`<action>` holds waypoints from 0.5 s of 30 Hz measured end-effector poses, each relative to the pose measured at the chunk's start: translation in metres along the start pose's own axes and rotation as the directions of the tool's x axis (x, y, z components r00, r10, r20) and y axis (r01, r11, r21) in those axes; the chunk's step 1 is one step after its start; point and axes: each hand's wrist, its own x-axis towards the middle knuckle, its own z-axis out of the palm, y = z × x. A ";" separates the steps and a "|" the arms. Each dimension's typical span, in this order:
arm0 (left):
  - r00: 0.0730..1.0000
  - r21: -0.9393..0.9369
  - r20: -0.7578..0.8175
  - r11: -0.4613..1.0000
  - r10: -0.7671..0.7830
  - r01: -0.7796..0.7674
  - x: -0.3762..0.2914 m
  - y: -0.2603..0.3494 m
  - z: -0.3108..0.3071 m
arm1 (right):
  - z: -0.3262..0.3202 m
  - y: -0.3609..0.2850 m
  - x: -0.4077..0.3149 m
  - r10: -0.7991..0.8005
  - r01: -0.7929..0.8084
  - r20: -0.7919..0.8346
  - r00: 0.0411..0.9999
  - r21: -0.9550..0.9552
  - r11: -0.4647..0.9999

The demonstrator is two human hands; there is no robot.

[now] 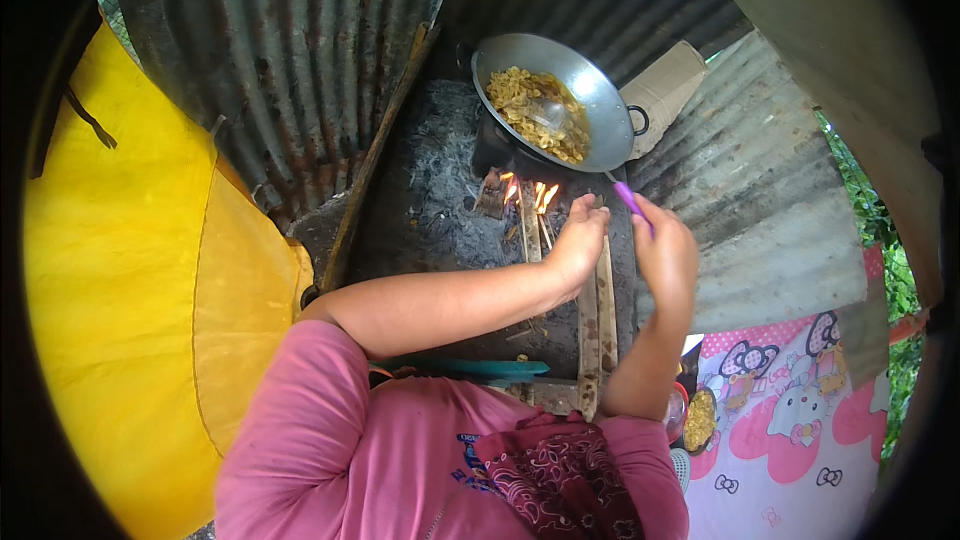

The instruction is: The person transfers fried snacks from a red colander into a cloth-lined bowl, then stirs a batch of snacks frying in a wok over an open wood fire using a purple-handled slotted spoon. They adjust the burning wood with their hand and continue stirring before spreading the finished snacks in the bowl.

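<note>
A metal wok [600,90] with a loop handle on each side sits over a wood fire. Yellow-brown sliced food [517,97] lies in liquid inside it, with the metal head of a utensil [550,114] resting among the pieces. My right hand [666,247] grips that utensil's purple handle [628,196] below the wok's rim. My left hand [581,236] is beside it to the left, over the wooden sticks [589,315] near the flames; its fingers are bunched, and whether they hold a stick is unclear.
Flames [546,196] burn below the wok, with ash [446,150] to the left. Corrugated metal sheets [300,52] surround the hearth, and cardboard [664,90] leans behind the wok. At the lower right, a bowl of yellow pieces [700,420] stands on a patterned cloth [780,465].
</note>
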 end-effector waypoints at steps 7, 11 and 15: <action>1.000 0.007 0.020 1.000 -0.009 0.009 0.003 -0.009 0.005 | 0.024 0.002 0.013 -0.013 0.015 -0.047 0.999 0.028 1.000; 1.000 0.001 0.006 1.000 0.009 -0.009 0.006 -0.007 0.005 | 0.021 0.008 0.007 0.203 -0.194 0.082 0.976 -0.105 0.975; 0.999 0.055 0.037 0.998 0.001 -0.003 0.007 -0.007 0.006 | 0.038 0.007 0.026 -0.048 0.045 -0.089 0.995 -0.038 0.998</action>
